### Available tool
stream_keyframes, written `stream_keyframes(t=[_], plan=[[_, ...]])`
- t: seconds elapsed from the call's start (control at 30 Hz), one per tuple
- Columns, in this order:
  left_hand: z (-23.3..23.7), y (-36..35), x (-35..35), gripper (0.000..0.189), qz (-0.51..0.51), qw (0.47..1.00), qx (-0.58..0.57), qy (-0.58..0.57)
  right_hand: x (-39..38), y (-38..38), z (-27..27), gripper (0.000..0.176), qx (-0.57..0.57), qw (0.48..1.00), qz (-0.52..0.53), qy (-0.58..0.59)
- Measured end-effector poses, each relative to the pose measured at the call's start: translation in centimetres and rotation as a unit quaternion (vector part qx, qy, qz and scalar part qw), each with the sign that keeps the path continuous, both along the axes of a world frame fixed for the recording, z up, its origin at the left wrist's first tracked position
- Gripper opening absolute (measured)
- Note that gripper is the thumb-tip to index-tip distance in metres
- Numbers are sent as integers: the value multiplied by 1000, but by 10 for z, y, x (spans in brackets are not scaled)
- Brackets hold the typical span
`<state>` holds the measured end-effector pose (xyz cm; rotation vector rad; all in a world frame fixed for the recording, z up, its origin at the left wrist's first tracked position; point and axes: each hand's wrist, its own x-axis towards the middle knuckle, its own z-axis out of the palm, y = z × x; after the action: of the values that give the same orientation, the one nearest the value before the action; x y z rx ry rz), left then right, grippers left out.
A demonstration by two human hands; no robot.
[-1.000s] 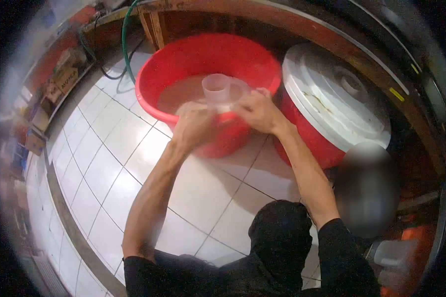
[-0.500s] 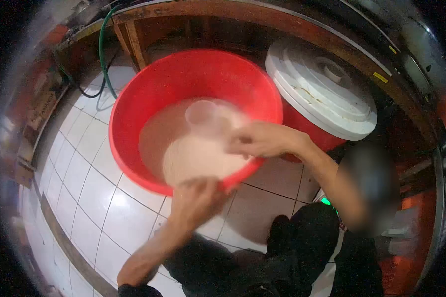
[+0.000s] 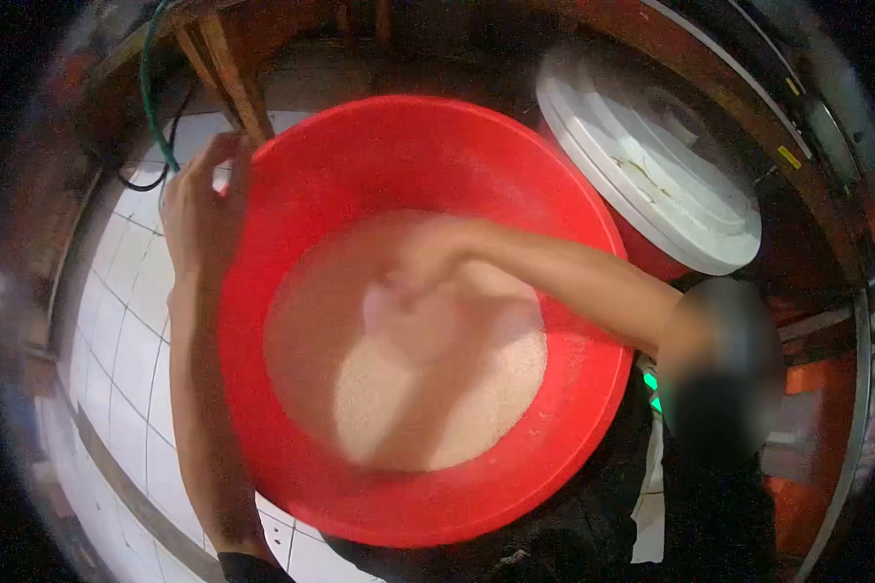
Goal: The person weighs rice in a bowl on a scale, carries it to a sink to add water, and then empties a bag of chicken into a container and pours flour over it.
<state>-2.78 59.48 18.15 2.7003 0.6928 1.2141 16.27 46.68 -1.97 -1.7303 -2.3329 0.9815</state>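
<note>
A big red basin (image 3: 574, 408) holds a bed of pale grains that look like rice (image 3: 501, 389). My left hand (image 3: 199, 209) is at the basin's far left rim, its fingers curled over the edge. Inside the basin, my right hand (image 3: 442, 255) is low over the grains, smeared by motion. Its closed fingers are on a pale, translucent plastic cup (image 3: 413, 325), whose outline is blurred against the grains. The basin's near side lies over my dark-clothed legs.
Behind the basin on the right stands a red container with a white lid (image 3: 666, 175). A wooden bench leg (image 3: 224, 83) and a green hose (image 3: 151, 92) are at the back left. White floor tiles (image 3: 117, 321) run along the left.
My left hand has moved from the near rim to the far left rim. The basin now sits closer to me. My right hand has gone down into it, to the cup.
</note>
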Motion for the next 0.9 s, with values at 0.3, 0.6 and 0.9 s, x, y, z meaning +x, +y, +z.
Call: stream_keyframes(t=[0.3,0.6,0.9], plan=[[-30,2,-14,36,-52,992,76,81,7,-27,75,47,194,938,-286,-40],[-41,6,-19,44,-56,993,-13,104,-32,-73,-20,65,46,992,-93,67],[-42,3,-20,46,-89,989,-66,100,-58,-122,63,58,-248,875,-179,375]])
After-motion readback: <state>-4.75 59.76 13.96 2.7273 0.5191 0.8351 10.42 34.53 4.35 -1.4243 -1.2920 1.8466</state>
